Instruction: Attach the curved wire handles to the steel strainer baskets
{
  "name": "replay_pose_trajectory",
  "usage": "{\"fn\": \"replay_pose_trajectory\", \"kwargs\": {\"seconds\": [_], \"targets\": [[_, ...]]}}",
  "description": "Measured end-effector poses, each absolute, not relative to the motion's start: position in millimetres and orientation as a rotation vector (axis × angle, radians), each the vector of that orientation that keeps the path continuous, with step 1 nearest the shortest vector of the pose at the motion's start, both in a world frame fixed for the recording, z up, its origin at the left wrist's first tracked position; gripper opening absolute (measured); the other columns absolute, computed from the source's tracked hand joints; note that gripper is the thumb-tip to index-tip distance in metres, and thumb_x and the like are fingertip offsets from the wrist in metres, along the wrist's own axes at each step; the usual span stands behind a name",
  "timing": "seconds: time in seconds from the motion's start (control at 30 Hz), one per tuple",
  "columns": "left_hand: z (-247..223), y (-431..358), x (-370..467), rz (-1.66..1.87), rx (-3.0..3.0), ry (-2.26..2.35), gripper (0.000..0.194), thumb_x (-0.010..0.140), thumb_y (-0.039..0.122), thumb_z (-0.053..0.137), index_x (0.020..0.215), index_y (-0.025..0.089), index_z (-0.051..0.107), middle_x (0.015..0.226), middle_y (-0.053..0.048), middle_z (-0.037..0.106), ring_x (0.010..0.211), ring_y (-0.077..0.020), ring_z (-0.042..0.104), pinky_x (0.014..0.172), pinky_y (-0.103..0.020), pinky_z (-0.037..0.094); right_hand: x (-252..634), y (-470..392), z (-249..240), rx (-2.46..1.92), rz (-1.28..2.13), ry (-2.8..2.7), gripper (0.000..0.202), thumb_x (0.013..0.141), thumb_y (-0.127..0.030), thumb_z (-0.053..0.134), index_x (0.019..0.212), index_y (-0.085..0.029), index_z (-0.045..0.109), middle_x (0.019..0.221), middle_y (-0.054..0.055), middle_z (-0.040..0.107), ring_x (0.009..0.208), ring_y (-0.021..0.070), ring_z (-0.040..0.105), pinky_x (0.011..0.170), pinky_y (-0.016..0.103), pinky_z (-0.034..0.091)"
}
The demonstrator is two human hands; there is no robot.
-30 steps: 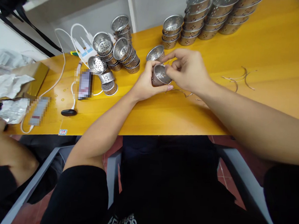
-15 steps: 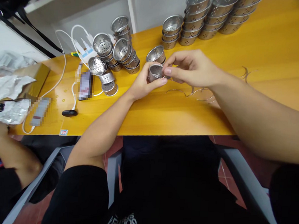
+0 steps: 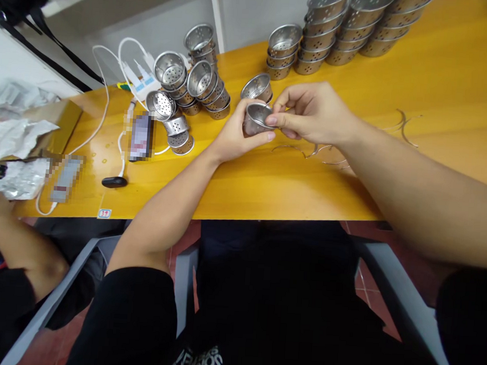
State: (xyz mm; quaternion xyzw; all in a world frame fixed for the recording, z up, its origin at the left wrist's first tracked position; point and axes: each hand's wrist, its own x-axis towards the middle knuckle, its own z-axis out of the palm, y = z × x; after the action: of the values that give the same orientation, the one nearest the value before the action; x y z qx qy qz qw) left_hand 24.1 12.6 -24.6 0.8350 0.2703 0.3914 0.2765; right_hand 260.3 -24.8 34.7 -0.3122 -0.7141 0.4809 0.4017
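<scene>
My left hand (image 3: 241, 128) is wrapped round the side of a small perforated metal cup (image 3: 256, 120), its mouth tipped up and towards me, just above the table. At the right edge of the cup's rim, my right hand (image 3: 300, 113) pinches with thumb and forefinger. Whatever lies between those fingertips, rim or thin strip, is too small to make out. Right behind the held cup stands another perforated cup (image 3: 256, 86). Thin curved metal strips (image 3: 302, 150) lie on the table below and beside my right forearm.
Stacks of perforated cups stand at the back right (image 3: 320, 40) and left of centre (image 3: 202, 82). Further left are a phone (image 3: 141, 136), white cables, a power strip (image 3: 144, 86) and a black oval object (image 3: 114, 182). Another person's arm (image 3: 22, 239) rests at the left edge.
The held cup is turned slightly, so more of its rim and inside shows. My right hand remains pinched at the rim's right edge. The whole view has shifted a little.
</scene>
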Motion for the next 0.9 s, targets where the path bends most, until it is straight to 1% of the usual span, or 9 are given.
{"fn": "replay_pose_trajectory", "kwargs": {"seconds": [0.1,0.17,0.3,0.43,0.5,0.6,0.73,0.83,0.9], "targets": [[-19.5,7.9,23.5,1.001,2.262,0.761,0.085,0.084,0.083,0.072,0.14,0.028,0.042,0.136,-0.005,0.063,0.129,-0.0251,0.069,0.121,-0.046,0.052,260.1,-22.2,30.5,-0.724,1.225,-1.804,0.059,0.074,-0.075,0.096,0.09,-0.025,0.069,0.063,0.0,0.054,0.051,0.0155,0.048,0.047,0.034,0.046],[-17.1,5.3,23.8,0.99,2.261,0.776,0.085,0.083,0.084,0.071,0.14,0.029,0.041,0.136,-0.005,0.062,0.13,-0.0253,0.069,0.12,-0.045,0.051,259.3,-20.9,28.7,-0.689,1.218,-1.812,0.056,0.077,-0.073,0.096,0.09,-0.025,0.07,0.066,0.0,0.056,0.054,0.0161,0.051,0.048,0.033,0.047],[-16.1,3.6,25.7,1.034,2.221,0.83,0.086,0.083,0.087,0.068,0.139,0.029,0.039,0.136,-0.005,0.061,0.129,-0.0243,0.069,0.118,-0.044,0.052,258.5,-18.1,28.4,-0.602,1.011,-1.817,0.056,0.078,-0.07,0.097,0.103,-0.026,0.072,0.095,0.005,0.069,0.073,0.02,0.062,0.058,0.035,0.052],[-15.1,4.8,25.1,1.077,2.195,0.882,0.088,0.083,0.087,0.068,0.141,0.029,0.036,0.141,-0.009,0.06,0.132,-0.0255,0.067,0.119,-0.043,0.051,263.1,-16.6,30.8,-0.679,0.638,-1.893,0.046,0.096,-0.069,0.082,0.107,-0.025,0.072,0.104,0.008,0.068,0.067,0.0158,0.056,0.058,0.034,0.046],[-13.4,4.7,23.9,1.082,2.183,0.899,0.09,0.082,0.088,0.068,0.142,0.028,0.036,0.142,-0.01,0.061,0.132,-0.026,0.067,0.12,-0.044,0.051,265.9,-17.2,31.3,-0.701,0.501,-1.97,0.04,0.102,-0.064,0.076,0.107,-0.025,0.074,0.109,0.01,0.068,0.07,0.0162,0.058,0.061,0.035,0.048],[-10.9,3.6,22.5,1.103,2.172,0.902,0.089,0.082,0.087,0.069,0.141,0.027,0.038,0.142,-0.011,0.061,0.134,-0.0269,0.067,0.121,-0.044,0.051,268.3,-18.0,30.1,-0.655,0.452,-2.038,0.027,0.106,-0.052,0.072,0.11,-0.025,0.076,0.117,0.011,0.069,0.079,0.0193,0.063,0.067,0.037,0.053],[-10.2,1.6,22.2,1.128,2.195,0.891,0.087,0.086,0.085,0.067,0.144,0.028,0.037,0.142,-0.01,0.06,0.136,-0.0267,0.066,0.122,-0.044,0.049,268.5,-18.5,27.6,-0.663,0.49,-2.095,0.018,0.103,-0.044,0.073,0.112,-0.029,0.077,0.127,0.011,0.068,0.1,0.0271,0.066,0.077,0.044,0.059],[-10.5,0.1,23.1,1.121,2.233,0.87,0.088,0.089,0.085,0.063,0.149,0.029,0.033,0.142,-0.009,0.059,0.135,-0.0255,0.067,0.121,-0.043,0.05,268.0,-18.9,26.0,-0.699,0.585,-2.136,0.022,0.097,-0.044,0.077,0.117,-0.035,0.078,0.136,0.008,0.065,0.11,0.03,0.065,0.089,0.049,0.062],[-10.4,-0.9,23.7,1.111,2.255,0.86,0.089,0.09,0.085,0.061,0.152,0.029,0.03,0.143,-0.009,0.059,0.135,-0.0249,0.067,0.121,-0.043,0.05,267.4,-18.2,23.5,-0.685,0.621,-2.18,0.028,0.097,-0.042,0.077,0.124,-0.035,0.077,0.142,0.008,0.062,0.113,0.0302,0.065,0.093,0.05,0.063]]}}
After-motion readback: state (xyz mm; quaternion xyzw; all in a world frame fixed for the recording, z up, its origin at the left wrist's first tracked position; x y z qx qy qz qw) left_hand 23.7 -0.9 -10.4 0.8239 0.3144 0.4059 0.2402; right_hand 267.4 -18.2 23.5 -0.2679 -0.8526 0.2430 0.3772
